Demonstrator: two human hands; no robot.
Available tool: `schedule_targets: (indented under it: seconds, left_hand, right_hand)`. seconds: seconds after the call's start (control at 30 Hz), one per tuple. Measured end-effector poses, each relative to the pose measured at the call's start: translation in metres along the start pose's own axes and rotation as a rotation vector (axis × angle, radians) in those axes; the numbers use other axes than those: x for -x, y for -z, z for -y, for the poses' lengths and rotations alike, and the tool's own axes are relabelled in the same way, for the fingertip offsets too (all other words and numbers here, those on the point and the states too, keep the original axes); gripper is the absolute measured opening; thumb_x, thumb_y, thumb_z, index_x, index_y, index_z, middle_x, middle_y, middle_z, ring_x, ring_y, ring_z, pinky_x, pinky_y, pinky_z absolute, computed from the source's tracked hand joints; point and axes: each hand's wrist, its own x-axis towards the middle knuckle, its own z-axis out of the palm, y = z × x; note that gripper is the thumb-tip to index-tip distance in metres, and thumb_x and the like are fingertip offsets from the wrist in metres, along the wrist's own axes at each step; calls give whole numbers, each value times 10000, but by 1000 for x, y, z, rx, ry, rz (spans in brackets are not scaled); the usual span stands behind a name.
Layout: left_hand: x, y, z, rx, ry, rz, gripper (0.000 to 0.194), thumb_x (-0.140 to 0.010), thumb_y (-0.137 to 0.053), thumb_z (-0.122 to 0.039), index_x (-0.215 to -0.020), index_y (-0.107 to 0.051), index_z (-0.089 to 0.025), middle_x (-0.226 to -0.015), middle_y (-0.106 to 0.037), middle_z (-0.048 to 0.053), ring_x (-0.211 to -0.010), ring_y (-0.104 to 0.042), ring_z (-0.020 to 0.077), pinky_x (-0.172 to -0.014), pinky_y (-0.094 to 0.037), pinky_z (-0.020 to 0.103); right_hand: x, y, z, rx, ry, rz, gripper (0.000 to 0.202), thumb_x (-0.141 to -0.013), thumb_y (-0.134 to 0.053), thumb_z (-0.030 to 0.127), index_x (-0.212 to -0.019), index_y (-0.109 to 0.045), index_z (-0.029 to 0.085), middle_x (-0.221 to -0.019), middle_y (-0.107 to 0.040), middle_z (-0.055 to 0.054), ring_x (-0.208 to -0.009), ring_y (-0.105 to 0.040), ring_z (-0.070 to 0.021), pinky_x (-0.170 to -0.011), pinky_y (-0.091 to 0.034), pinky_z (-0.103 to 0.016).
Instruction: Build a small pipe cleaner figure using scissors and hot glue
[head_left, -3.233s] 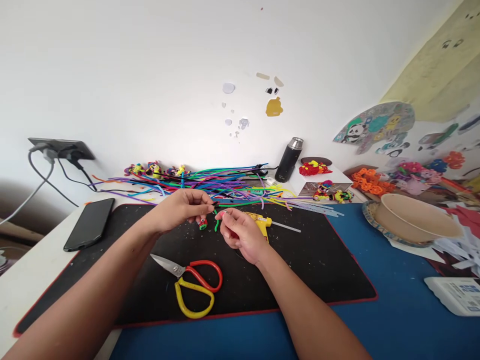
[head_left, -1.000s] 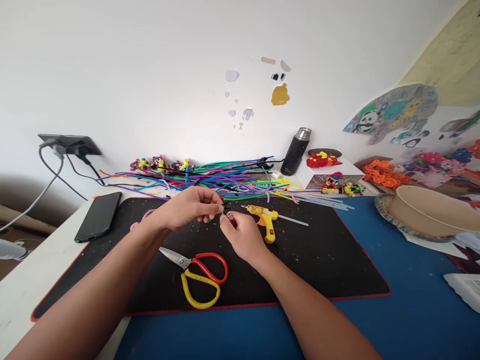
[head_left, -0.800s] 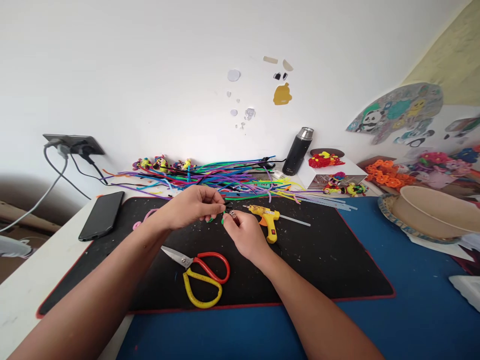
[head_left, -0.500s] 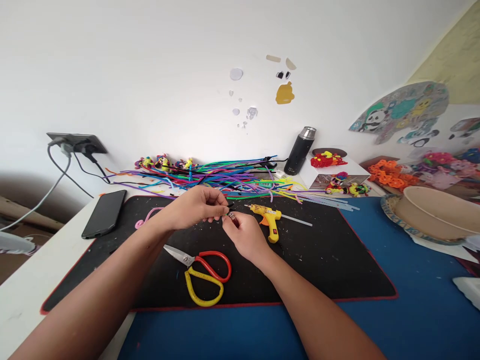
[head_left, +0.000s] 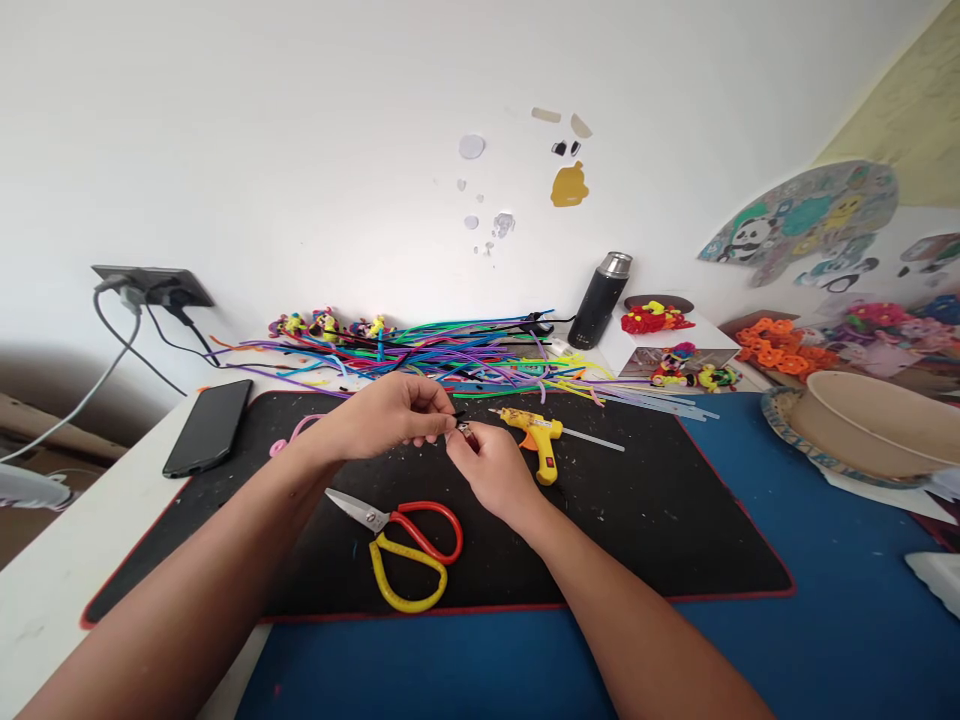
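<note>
Thumb and fingers pinched together, my left hand is at a short black piece that looks like pipe cleaner. My right hand is closed right beside it, its fingertips meeting the left ones. A small silvery thing shows at the right fingers, too small to name. Just right of the hands lies a yellow glue gun with a clear glue stick in its back. Nearer to me, scissors with one red and one yellow handle lie slightly open on the black mat.
Many coloured pipe cleaners are heaped along the wall. A phone lies at the left, and a black flask stands at the back. A pink curled piece sits by my left wrist. A beige bowl stands far right.
Both hands stay nearly in place, fingertips together. The right hand has shifted very slightly; the things on the mat have not moved.
</note>
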Motion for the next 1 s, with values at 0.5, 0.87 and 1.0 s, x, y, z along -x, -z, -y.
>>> schedule_targets:
  seconds: [0.5, 0.87, 1.0]
  left_hand:
    - [3, 7, -7, 8, 22, -15, 303, -773, -788, -473, -771, -687, -187, -640, -641, -6, -593, -571, 142, -537, -430, 225]
    - [2, 8, -2, -56, -25, -44, 305, -805, -744, -491, -773, -675, -195, -634, -627, -18, -592, -553, 145, -552, -409, 239]
    - [4, 4, -1, -208, -97, -131, 265, -847, -693, -460, -787, -673, -203, -662, -617, -27, -612, -522, 141, -574, -388, 243]
  right_hand:
    - [-1, 2, -4, -49, 4, -11, 416, -955, -546, 449, -638, -381, 237, -589, -391, 52, -572, -356, -135, -539, -253, -298]
    - [-1, 9, -8, -255, 44, 121, 534, -982, -552, 676, -701, -419, 242, -637, -377, 50, -549, -352, -122, -493, -290, -265]
    - [0, 9, -8, -221, 45, 85, 573, -960, -570, 720, -679, -451, 235, -630, -413, 40, -552, -371, -122, -492, -310, -264]
